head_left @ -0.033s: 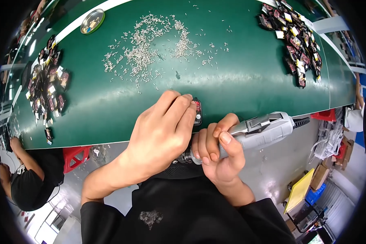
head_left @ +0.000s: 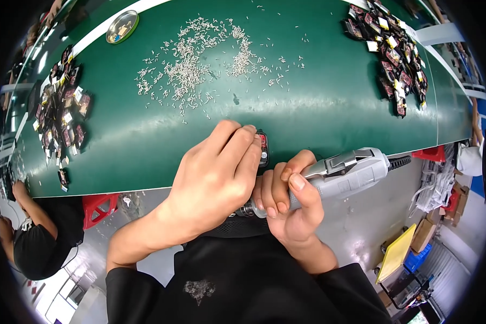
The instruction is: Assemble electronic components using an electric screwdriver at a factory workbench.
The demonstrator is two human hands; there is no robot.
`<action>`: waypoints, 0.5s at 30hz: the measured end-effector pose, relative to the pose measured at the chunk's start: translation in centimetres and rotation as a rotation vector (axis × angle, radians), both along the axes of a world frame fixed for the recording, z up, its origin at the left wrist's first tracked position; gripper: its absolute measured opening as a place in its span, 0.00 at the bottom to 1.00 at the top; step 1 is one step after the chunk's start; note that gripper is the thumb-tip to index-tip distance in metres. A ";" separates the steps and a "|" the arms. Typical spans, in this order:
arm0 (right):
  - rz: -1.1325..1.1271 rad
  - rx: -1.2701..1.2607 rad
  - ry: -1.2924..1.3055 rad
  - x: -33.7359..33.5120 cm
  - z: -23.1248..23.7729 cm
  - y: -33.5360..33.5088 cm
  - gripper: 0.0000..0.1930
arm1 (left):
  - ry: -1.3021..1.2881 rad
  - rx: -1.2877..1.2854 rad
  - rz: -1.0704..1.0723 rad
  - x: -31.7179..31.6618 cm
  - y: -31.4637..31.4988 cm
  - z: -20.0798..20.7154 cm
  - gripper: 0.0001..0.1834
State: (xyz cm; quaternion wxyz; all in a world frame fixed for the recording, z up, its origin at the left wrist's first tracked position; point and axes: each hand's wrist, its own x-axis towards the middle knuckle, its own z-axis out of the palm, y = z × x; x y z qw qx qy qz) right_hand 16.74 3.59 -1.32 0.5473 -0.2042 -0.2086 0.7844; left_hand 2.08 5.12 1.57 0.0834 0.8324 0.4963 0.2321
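My left hand (head_left: 213, 173) is closed at the near edge of the green table, its fingers on a small black housing (head_left: 264, 156) with a red part inside. Most of that housing is covered by the fingers. My right hand (head_left: 294, 202) wraps round a grey electric screwdriver (head_left: 348, 175), held nearly level with its cord end to the right. The screwdriver's metal nose (head_left: 247, 209) points left, below my left hand, and its tip is hidden. Beyond my hands, many small silver screws (head_left: 189, 67) lie scattered over the table.
The green table (head_left: 308, 119) bears a heap of black housings (head_left: 65, 113) at left and another heap (head_left: 397, 65) at right. A round metal dish (head_left: 122, 27) stands far left. A co-worker's arm (head_left: 35, 208) shows at lower left, near a red stool (head_left: 99, 210).
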 end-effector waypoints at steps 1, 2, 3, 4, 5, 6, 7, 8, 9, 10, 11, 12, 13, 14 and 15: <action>-0.013 -0.032 -0.026 -0.1 0.0 0.0 0.02 | -0.008 -0.005 0.004 0.1 0.0 -0.3 0.19; -0.025 -0.064 -0.048 -0.2 0.0 0.0 0.03 | 0.043 0.067 -0.018 0.1 -0.1 -0.6 0.19; -0.027 -0.066 -0.045 -0.2 -0.2 -0.2 0.03 | 0.095 0.139 -0.040 0.2 -0.1 -0.9 0.19; -0.022 -0.071 -0.049 -0.2 0.0 -0.2 0.03 | 0.091 0.133 -0.035 0.3 -0.2 -1.0 0.19; -0.018 -0.109 -0.139 -0.4 0.4 -0.2 0.04 | 0.121 0.159 -0.048 0.4 -0.4 -1.0 0.20; -0.015 -0.147 -0.229 -0.4 0.6 -0.2 0.06 | 0.151 0.184 -0.061 0.5 -0.5 -0.9 0.21; -0.012 -0.152 -0.233 -0.5 0.5 -0.3 0.06 | 0.186 0.202 -0.057 0.7 -0.5 -0.8 0.21; -0.037 -0.137 -0.254 -0.5 0.4 -0.3 0.06 | 0.182 0.198 -0.055 0.9 -0.6 -0.7 0.21; -0.062 -0.123 -0.274 -0.5 0.4 -0.4 0.06 | 0.200 0.199 -0.042 1.2 -0.7 -0.6 0.21; -0.061 -0.126 -0.279 -0.4 0.4 -0.4 0.06 | 0.218 0.201 -0.029 1.4 -0.8 -0.6 0.21; -0.050 -0.130 -0.276 -0.3 0.3 -0.3 0.07 | 0.271 0.253 -0.010 1.6 -0.8 -0.9 0.14; -0.038 -0.134 -0.273 -0.1 0.2 -0.2 0.07 | 0.267 0.250 -0.008 1.7 -1.0 -0.9 0.14; -0.035 -0.136 -0.278 0.3 0.2 0.0 0.07 | 0.265 0.194 -0.010 1.6 -1.2 -0.7 0.15; 0.027 -0.074 -0.175 1.0 0.2 0.3 0.06 | 0.261 0.139 -0.012 1.6 -1.3 -0.5 0.16; 0.090 -0.013 -0.070 1.6 0.4 0.7 0.04 | 0.255 0.136 -0.008 1.6 -1.5 -0.6 0.16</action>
